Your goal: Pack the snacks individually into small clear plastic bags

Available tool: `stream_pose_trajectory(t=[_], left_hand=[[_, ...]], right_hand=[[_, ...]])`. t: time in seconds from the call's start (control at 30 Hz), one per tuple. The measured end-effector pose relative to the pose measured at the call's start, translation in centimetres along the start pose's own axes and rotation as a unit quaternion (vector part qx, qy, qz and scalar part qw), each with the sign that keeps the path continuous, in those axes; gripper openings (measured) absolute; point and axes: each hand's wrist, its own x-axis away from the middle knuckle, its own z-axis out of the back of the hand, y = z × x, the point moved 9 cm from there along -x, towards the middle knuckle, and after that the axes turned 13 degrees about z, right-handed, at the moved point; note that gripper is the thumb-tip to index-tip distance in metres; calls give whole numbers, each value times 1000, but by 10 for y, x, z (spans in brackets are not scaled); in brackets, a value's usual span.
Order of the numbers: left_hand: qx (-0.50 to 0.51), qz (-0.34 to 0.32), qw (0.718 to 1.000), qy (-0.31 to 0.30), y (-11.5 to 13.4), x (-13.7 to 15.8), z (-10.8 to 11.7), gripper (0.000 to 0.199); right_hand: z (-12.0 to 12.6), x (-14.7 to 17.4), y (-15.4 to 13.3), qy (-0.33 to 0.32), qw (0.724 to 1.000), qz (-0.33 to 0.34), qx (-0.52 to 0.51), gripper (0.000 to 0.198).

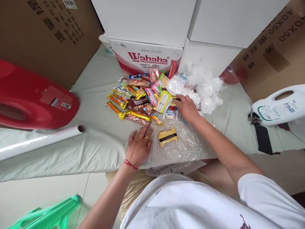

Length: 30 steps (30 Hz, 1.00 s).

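My left hand (139,146) lies flat on the cloth, its fingers stretched out toward the front edge of a pile of wrapped snacks (135,101). At the pile's right side my right hand (189,108) has thumb and fingers pinched at a yellow snack packet (176,101), which the fingers partly hide. A larger yellow-and-white packet (164,101) lies just left of those fingertips. Between my hands, a yellow packet with a black band (168,136) rests on a clear plastic sheet (188,140). Crumpled clear plastic bags (207,89) are heaped beyond my right hand.
Behind the pile stand a Wahaha carton (147,54) and white boxes (147,19). A red jug (35,95) and a white roll (43,141) are at left. A white bottle (281,105), keys (254,118) and a black phone-like object (263,138) lie at right.
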Motion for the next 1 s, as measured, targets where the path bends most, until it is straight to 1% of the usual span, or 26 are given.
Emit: stream_pose_trajectory(t=[0.07,0.13,0.17,0.23,0.3,0.33,0.37,0.4,0.43,0.47,0.53,0.57,0.6,0.63,0.7,0.77,0.8,0.83,0.87,0.93,0.97,1.0], left_hand=[[6,1,1000,1,-1,0,0,52],[24,9,1000,8,-4,0,1,53],[36,15,999,13,-6,0,2,54],[65,31,997,26,-11,-1,4,54],[91,46,994,37,-15,-2,6,54],[102,52,993,40,-16,-2,6,53],[114,57,991,43,-18,-3,6,53],[127,63,989,46,-19,-4,7,52],[141,72,986,51,-22,-4,7,52],[156,86,982,61,-25,-5,9,53],[185,126,970,91,-36,-5,13,55],[198,150,963,105,-42,-5,15,56],[209,173,955,115,-47,-5,16,58],[216,193,950,119,-50,-5,17,60],[212,227,944,113,-52,-8,19,66],[190,256,943,99,-49,-13,20,72],[177,269,942,93,-46,-15,22,75],[169,283,940,89,-44,-18,23,78],[165,295,937,84,-42,-20,24,81],[167,317,931,70,-39,-25,24,86],[172,328,927,61,-39,-28,22,89],[176,339,923,48,-39,-30,20,90]], right_hand=[[-3,-9,10,-5,1000,10,17,40],[5,-7,16,27,999,15,13,37],[14,0,18,58,998,12,3,36],[41,20,23,139,990,-4,-34,35],[69,47,32,221,970,-40,-97,33],[79,60,36,251,955,-67,-141,33],[82,70,40,262,940,-96,-197,34],[79,78,40,251,924,-121,-263,35],[69,81,36,219,907,-138,-332,36],[55,82,25,172,891,-142,-396,36],[25,79,-8,69,866,-119,-481,36],[11,76,-26,28,861,-100,-498,35],[-1,73,-42,-2,863,-82,-498,33],[-10,70,-55,-21,874,-67,-482,32],[-20,66,-71,-39,912,-52,-405,30],[-16,64,-76,-29,952,-38,-303,32],[-10,64,-79,-20,965,-16,-262,35],[-3,63,-84,-16,972,23,-235,39],[2,64,-91,-18,973,72,-220,47],[6,66,-106,-47,963,168,-204,65],[4,67,-110,-70,958,197,-197,71],[0,68,-112,-91,955,210,-189,73]])
